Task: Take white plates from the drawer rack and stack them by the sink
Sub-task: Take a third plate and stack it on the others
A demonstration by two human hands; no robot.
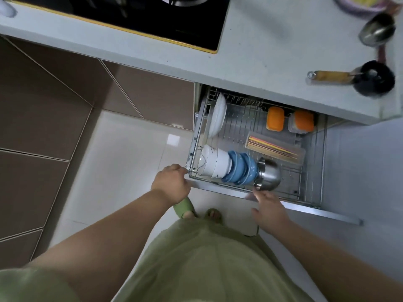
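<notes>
The wire drawer rack (309,171) is pulled out from under the counter. White plates (217,115) stand on edge in its far left corner. Along the front lie white bowls (214,163), blue bowls (242,168) and a steel bowl (269,176), nested on their sides. My left hand (171,184) is closed at the rack's front left corner, touching its frame. My right hand (269,209) hovers with fingers apart over the drawer's front panel, just below the steel bowl, holding nothing.
Two orange-lidded containers (289,120) and a tray of chopsticks (274,148) sit in the rack's right half. The grey counter (272,46) above carries a black hob (152,16), a black brush with wooden handle (357,77) and a steel ladle (378,29). Glossy floor lies left.
</notes>
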